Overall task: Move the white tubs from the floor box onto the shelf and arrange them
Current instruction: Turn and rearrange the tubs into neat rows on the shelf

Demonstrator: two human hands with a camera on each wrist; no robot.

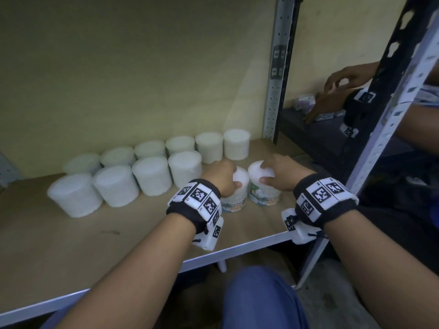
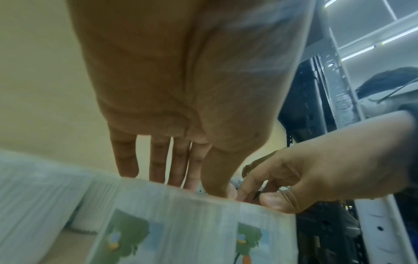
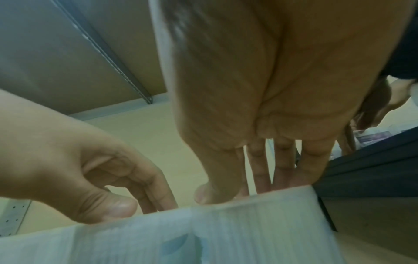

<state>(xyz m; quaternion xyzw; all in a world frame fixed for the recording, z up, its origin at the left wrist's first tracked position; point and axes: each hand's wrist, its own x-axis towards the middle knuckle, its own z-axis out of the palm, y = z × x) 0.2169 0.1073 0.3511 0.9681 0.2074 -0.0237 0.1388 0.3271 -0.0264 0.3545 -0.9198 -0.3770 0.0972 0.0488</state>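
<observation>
Two white tubs with printed cotton-bud labels stand side by side on the wooden shelf board [image 1: 95,233], at the right end of the front row. My left hand [image 1: 223,179] grips the left tub [image 1: 234,204] from above, thumb on the near rim and fingers over the lid. My right hand [image 1: 280,173] holds the right tub [image 1: 262,193] the same way. In the left wrist view, my left hand [image 2: 181,89] reaches over its tub [image 2: 169,223]. In the right wrist view, my right hand [image 3: 260,89] covers its tub [image 3: 248,228]. The floor box is out of view.
Several plain white tubs stand in a back row [image 1: 180,144] along the wall and a front row [image 1: 152,175]. A perforated metal upright [image 1: 276,79] bounds the shelf on the right. Another person's hands [image 1: 344,77] work on the neighbouring dark shelf [image 1: 320,138]. Bare board lies at the front left.
</observation>
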